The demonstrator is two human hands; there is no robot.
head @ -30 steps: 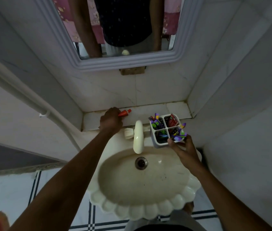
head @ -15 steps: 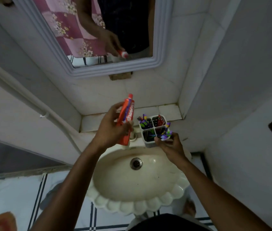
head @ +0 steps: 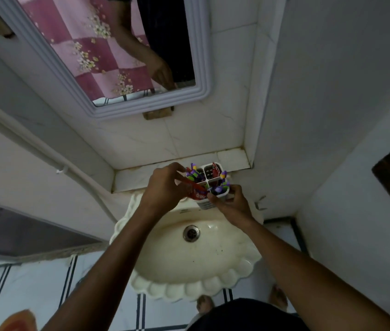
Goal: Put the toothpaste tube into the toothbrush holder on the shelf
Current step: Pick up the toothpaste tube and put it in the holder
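A white four-compartment toothbrush holder (head: 210, 203) with several purple and green toothbrushes stands above the back rim of the sink, just in front of the tiled shelf (head: 131, 176). My right hand (head: 233, 205) grips the holder's near right side. My left hand (head: 165, 188) holds the red toothpaste tube (head: 195, 190), which lies slanted with its lower end over the holder's near-left compartment. Most of the tube is hidden by my fingers. Whether the tube's end is inside the compartment I cannot tell.
The cream scalloped sink (head: 189, 266) with its drain (head: 191, 232) lies below my hands. A framed mirror (head: 107, 56) hangs on the wall above the shelf. A white pipe (head: 45, 149) runs down the left wall. Side walls close in left and right.
My left hand picked the tube off the shelf, raised it upright, then brought it down and right onto the holder. My right hand kept its grip on the holder.
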